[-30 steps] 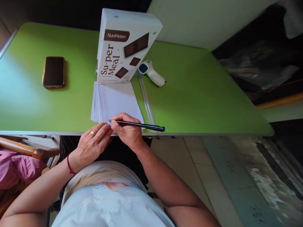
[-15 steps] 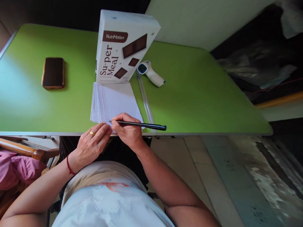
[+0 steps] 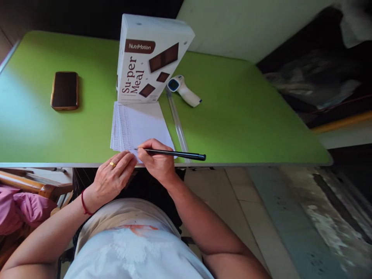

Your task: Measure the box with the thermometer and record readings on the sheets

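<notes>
Taking the pen tip as the centre of a clock, with 12 straight ahead of the wearer, the right hand (image 3: 158, 162) sits at 4, its thumb and fingers clamped around a black pen (image 3: 180, 154) whose barrel points to 3. The tip meets the paper (image 3: 148, 120), beside columns of tiny writing. The left hand (image 3: 112, 176) is between 7 and 8, fingers together and slightly bent, their tips at the paper's near edge; its thumb is hidden, so I cannot tell whether it pinches the sheet. It wears a gold ring (image 3: 112, 164), and a red bracelet (image 3: 84, 203) circles the wrist. The paper, several sheets fanned out on the left, stretches away towards 12. At its far end stands a white box (image 3: 136, 35) marked "NutriMotion" and "Su-per Meal". Around 2, a clear strip (image 3: 178, 128) lies beside the paper, and past it, between 1 and 2, a white thermometer (image 3: 187, 93) lies on its side. A phone (image 3: 65, 90) rests well apart at 10. All these are on a green table (image 3: 247, 116). Beyond its near edge, at 8, pink cloth (image 3: 31, 207) hangs on a wooden chair (image 3: 21, 181).
</notes>
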A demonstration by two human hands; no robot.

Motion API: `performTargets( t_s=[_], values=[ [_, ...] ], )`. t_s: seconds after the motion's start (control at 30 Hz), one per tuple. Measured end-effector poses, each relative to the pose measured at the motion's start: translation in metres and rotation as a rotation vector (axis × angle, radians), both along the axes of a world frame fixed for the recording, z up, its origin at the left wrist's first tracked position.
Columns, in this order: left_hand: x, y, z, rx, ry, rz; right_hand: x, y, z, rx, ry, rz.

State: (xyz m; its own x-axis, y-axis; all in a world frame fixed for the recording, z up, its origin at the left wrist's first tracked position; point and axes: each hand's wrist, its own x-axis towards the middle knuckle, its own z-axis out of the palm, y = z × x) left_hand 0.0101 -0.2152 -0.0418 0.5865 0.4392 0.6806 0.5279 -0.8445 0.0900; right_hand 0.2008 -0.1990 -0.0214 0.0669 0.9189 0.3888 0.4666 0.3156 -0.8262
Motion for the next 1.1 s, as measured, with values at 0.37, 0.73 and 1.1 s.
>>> performTargets(
  t_s=[0.37,0.73,1.1],
  values=[
    [0.001,0.001,0.006,0.034,0.027,0.020,0.000,0.000,-0.001,0.035,-0.054,-0.015],
    [0.004,0.001,0.012,0.079,0.044,0.042,0.000,0.000,-0.001,0.075,-0.011,-0.004],
    [0.001,0.000,0.003,0.013,0.033,0.019,-0.001,0.000,-0.003,0.022,-0.030,-0.004]
  ],
)
